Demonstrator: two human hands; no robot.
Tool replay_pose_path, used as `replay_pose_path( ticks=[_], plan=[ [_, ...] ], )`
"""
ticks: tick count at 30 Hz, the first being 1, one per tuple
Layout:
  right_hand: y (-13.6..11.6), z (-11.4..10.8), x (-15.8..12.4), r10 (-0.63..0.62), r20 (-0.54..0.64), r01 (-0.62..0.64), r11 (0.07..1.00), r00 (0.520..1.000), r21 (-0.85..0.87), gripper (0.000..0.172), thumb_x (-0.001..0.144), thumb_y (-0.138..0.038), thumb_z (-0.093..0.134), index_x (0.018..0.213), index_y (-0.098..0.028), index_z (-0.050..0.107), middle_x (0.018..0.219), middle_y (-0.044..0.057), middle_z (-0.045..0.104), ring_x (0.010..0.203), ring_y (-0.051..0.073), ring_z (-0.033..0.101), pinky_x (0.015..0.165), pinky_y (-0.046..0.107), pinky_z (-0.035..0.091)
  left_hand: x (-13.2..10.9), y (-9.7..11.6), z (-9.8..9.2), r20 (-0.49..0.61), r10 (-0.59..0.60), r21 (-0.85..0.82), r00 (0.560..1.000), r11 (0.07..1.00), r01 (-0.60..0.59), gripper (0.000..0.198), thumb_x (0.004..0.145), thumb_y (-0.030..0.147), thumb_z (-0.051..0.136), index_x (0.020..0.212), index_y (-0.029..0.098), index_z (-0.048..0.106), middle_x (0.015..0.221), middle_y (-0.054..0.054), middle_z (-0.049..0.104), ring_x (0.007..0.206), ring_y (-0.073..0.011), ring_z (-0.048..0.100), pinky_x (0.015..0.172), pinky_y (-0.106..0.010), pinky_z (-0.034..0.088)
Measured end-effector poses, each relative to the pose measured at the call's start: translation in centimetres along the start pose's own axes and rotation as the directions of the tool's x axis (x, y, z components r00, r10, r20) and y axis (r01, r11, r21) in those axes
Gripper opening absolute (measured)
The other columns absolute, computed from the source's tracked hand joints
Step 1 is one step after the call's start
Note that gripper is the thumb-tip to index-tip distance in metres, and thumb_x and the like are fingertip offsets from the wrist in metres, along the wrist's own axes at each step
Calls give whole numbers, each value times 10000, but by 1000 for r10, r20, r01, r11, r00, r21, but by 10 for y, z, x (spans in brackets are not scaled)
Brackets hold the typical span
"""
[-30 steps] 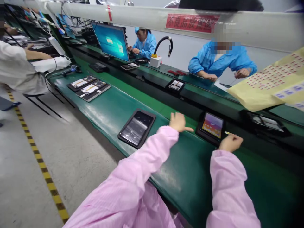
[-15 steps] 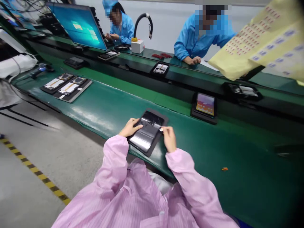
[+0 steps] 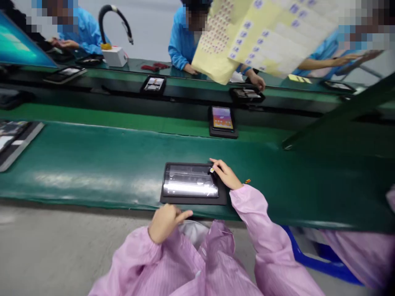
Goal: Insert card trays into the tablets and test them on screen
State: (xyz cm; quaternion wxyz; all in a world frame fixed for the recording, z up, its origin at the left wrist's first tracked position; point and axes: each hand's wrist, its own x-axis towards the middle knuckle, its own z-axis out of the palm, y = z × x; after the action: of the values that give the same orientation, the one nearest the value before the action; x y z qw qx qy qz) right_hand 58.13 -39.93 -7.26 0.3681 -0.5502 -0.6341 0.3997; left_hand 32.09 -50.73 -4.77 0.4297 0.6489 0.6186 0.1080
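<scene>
at the far right of the tablet, my right fingers pinch a small white piece — not yet set down; left fingers empty, thumb apart.

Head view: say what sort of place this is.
Probably an electronics assembly or repair line: a tablet on a long green bench, an opened device beyond it, and people in blue smocks opposite.

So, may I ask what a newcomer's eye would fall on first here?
Probably the glossy tablet with bright glare, on a dark tray on the green bench; the right hand pinches a small pale piece at its right end. Next, perhaps, the lit tablet farther back, then the yellow sheet with red marks at the top, right of centre.
</scene>
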Motion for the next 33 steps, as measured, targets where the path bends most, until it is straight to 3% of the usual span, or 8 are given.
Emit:
replay_pose_path(
  ticks=[3, 10, 12, 15, 21, 26, 29, 33],
  plan=[
    [-2, 3, 11, 16, -21, -17, 1000, 1000, -11, 196, 848, -378, 567, 710, -243, 533, 1001, 51, 716, 1019, 214, 630, 982, 377, 398, 2, -15, 2, 129, -41, -43, 991, 998, 46, 600, 833, 729, 368, 667, 230, 657, 720, -77, 695, 738, -295, 650, 745, -412, 442],
    [1, 15, -63, 145, -247, -138, 989, 958, 44, 153, 875, -374, 510, 766, -268, 523, 656, -19, 645, 629, 192, 611, 716, 324, 468, 116, 17, -50, -115, 27, 241, 993, 970, 1, 604, 833, 695, 362, 1001, 155, 573, 962, -103, 684, 961, -311, 646, 824, -364, 456],
    [4, 17, -77, 163, -319, -142, 986, 934, 88, 175, 883, -412, 488, 789, -266, 509, 760, 13, 690, 691, 208, 643, 735, 338, 475, 131, 30, -45, -50, 56, 291, 997, 956, -39, 631, 819, 711, 380, 1020, 140, 556, 931, -116, 681, 947, -325, 655, 807, -378, 465],
    [12, 10, -73, 168, -452, -103, 981, 876, 165, 221, 909, -461, 416, 832, -258, 456, 1205, 107, 655, 1011, 229, 644, 901, 379, 451, 129, 38, -24, 28, 105, 339, 994, 935, -108, 700, 784, 731, 435, 1118, 121, 516, 997, -148, 657, 950, -334, 658, 813, -403, 487],
    [25, 1, -32, 153, -502, 2, 956, 851, 295, 276, 894, -523, 452, 832, -254, 444, 1410, 104, 530, 1135, 203, 593, 1036, 372, 374, 143, 50, -4, -175, 307, 270, 936, 929, -254, 932, 733, 748, 492, 1352, 54, 419, 1256, -211, 459, 1128, -320, 582, 983, -417, 469],
    [31, 7, -10, 203, -480, 20, 908, 854, 419, 325, 851, -569, 521, 810, -249, 484, 1341, 90, 592, 1166, 204, 569, 1067, 381, 346, 174, 73, 0, -289, 248, 304, 925, 940, -157, 906, 756, 717, 416, 1274, -18, 524, 1174, -251, 562, 1209, -387, 508, 1067, -463, 389],
    [32, 10, -7, 234, -480, 41, 868, 845, 495, 366, 810, -604, 574, 789, -244, 510, 1310, 94, 615, 1186, 222, 558, 1078, 403, 338, 183, 81, -3, -245, 186, 291, 952, 950, -111, 906, 730, 739, 376, 1133, -41, 603, 1167, -289, 613, 1280, -447, 449, 1088, -499, 363],
    [29, 10, -8, 272, -477, 94, 785, 836, 612, 488, 695, -714, 634, 740, -244, 509, 1283, 80, 638, 1173, 257, 584, 1071, 444, 355, 199, 82, -13, -160, 66, 185, 985, 982, -36, 546, 704, 693, 405, 779, 202, 630, 991, -155, 733, 1247, -411, 527, 1067, -505, 414]
  ],
)
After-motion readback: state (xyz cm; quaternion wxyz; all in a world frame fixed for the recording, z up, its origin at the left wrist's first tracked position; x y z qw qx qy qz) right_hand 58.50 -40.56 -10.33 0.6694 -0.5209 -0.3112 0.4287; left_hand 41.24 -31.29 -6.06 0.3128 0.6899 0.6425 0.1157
